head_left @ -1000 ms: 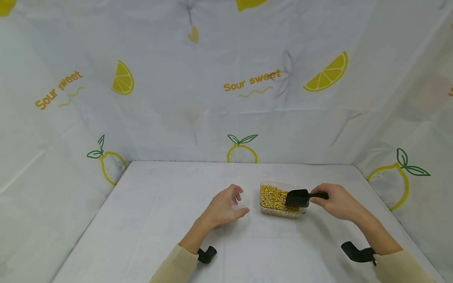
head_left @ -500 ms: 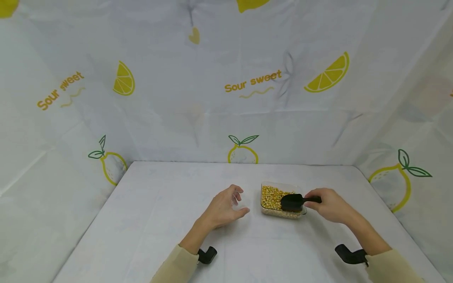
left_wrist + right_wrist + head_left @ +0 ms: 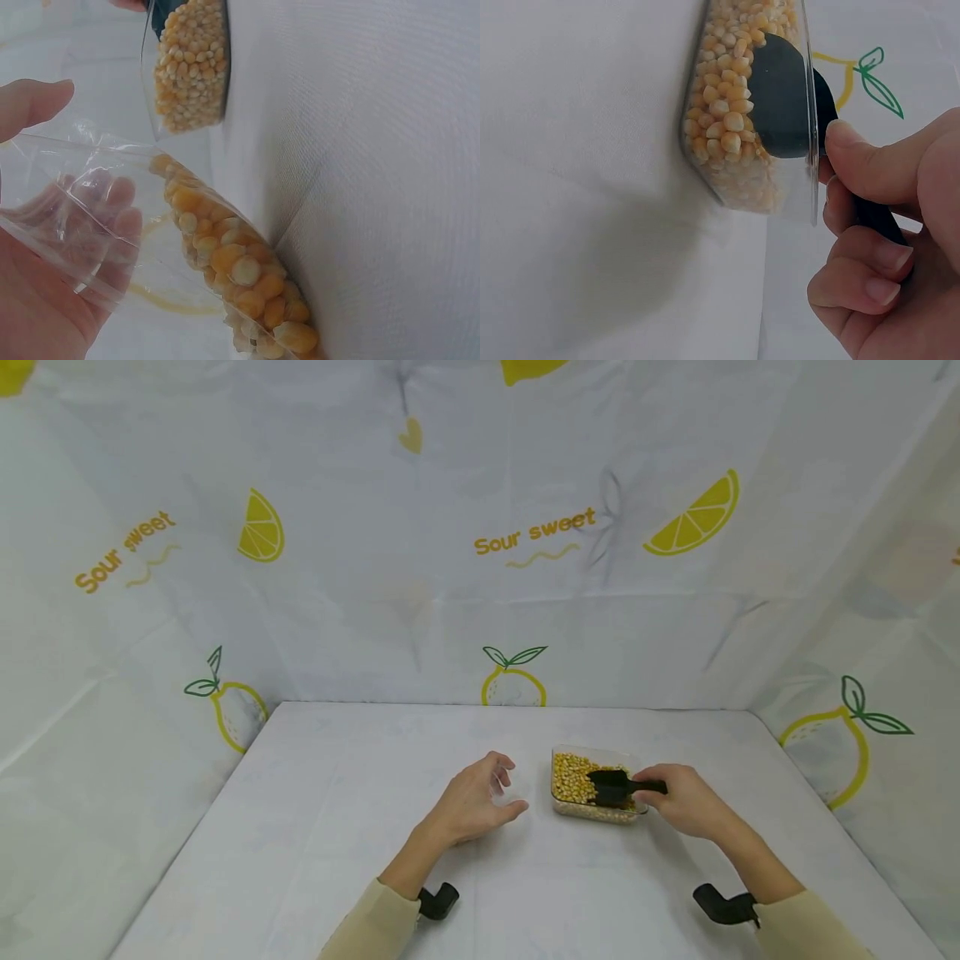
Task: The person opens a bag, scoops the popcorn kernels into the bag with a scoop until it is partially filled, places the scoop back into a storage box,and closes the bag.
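Note:
My left hand (image 3: pixel 472 806) is curved around a clear plastic bag (image 3: pixel 236 259). Corn kernels fill its lower part, near the white tabletop, and several fingers show through the plastic while the thumb stands apart from them. To the right, a clear rectangular container (image 3: pixel 592 812) holds yellow corn kernels (image 3: pixel 572 777). My right hand (image 3: pixel 686 802) grips the handle of a small black scoop (image 3: pixel 611 787) between thumb and curled fingers. The scoop's blade lies inside the container against the kernels, its tip pointing left, as the right wrist view shows too.
A white cloth covers the table (image 3: pixel 337 802). Behind it rises a white curtain (image 3: pixel 390 610) printed with lemons and lettering, with side panels left and right. A black wrist mount (image 3: pixel 438 902) sits on the left forearm, another black mount (image 3: pixel 725 906) on the right.
My right hand has moved left and slightly down, bringing the scoop from the container's right side down into the kernels. The left hand and the container have stayed in place.

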### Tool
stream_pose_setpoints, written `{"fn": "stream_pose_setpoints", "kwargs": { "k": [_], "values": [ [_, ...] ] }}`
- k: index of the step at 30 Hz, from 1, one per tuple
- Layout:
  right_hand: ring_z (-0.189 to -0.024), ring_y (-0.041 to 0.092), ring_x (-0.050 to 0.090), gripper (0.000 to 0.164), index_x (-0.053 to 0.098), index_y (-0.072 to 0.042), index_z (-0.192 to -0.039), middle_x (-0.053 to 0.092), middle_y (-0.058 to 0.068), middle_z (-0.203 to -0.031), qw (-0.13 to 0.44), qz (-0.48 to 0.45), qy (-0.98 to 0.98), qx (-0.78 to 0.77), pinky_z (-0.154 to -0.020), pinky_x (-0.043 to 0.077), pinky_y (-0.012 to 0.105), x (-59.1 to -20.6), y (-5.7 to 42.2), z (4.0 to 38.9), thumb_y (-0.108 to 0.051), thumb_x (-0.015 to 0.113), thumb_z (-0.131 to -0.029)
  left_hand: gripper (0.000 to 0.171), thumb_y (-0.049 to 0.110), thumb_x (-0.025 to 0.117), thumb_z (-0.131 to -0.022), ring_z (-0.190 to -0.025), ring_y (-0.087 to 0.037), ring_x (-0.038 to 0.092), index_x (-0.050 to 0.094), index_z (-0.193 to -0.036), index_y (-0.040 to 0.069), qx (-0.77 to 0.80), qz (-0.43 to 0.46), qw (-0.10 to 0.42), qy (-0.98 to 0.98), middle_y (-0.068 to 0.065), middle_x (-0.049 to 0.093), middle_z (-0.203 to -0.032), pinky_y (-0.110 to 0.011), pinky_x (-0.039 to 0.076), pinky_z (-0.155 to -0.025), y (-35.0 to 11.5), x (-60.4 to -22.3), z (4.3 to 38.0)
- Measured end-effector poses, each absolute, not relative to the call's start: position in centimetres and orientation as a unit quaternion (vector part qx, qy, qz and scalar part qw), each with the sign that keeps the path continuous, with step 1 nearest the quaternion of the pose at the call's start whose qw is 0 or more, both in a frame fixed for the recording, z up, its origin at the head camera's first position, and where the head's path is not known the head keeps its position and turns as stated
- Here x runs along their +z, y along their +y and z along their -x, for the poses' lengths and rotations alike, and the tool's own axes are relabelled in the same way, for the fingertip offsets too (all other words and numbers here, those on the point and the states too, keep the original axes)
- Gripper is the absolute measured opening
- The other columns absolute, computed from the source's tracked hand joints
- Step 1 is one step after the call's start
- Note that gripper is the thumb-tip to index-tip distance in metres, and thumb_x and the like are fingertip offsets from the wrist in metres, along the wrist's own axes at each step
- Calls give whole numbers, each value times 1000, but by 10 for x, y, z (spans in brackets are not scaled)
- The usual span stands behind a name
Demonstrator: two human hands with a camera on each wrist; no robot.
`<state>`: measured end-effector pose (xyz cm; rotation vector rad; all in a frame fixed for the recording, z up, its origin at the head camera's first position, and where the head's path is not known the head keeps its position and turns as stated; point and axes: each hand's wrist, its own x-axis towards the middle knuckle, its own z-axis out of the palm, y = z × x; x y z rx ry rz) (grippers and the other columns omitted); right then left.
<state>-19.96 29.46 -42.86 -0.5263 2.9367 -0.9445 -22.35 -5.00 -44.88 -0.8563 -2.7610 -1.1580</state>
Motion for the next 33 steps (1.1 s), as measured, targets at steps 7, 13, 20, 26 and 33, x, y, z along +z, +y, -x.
{"fn": "stream_pose_setpoints", "kwargs": {
  "k": [7,13,20,26,33],
  "values": [
    [-100,40,65,30,68,8,-118,68,23,-114,5,154,941,-301,-76,55,46,-436,293,203,-11,69,-96,54,35,77,-88,-90,-15,62,57,-127,5,-370,273,13,-888,-8,67,-105,-27,48,-75,-50,-449,223],
    [-108,47,61,35,67,8,-121,64,29,-120,20,139,940,-310,-79,54,50,-439,294,204,-18,69,-97,53,35,77,-88,-90,-17,63,57,-127,6,-372,270,12,-888,-8,67,-105,-28,48,-76,-50,-449,223],
    [-113,48,60,40,65,9,-125,63,31,-126,55,115,940,-318,-83,53,53,-439,295,210,-20,68,-98,54,35,77,-88,-90,-16,62,57,-127,6,-372,274,15,-887,-7,67,-104,-28,48,-75,-49,-449,222],
    [-124,56,49,41,64,10,-126,58,34,-130,81,102,938,-320,-93,47,62,-435,292,213,-19,68,-98,53,36,77,-87,-89,-17,63,57,-126,6,-372,277,18,-886,-6,66,-103,-28,48,-76,-49,-449,223],
    [-124,55,50,45,59,13,-130,57,35,-132,105,110,928,-340,-95,46,62,-434,293,212,-21,64,-101,53,35,78,-87,-89,-16,63,57,-126,7,-369,274,15,-888,-6,66,-103,-29,48,-76,-49,-448,223]
  ]
}}
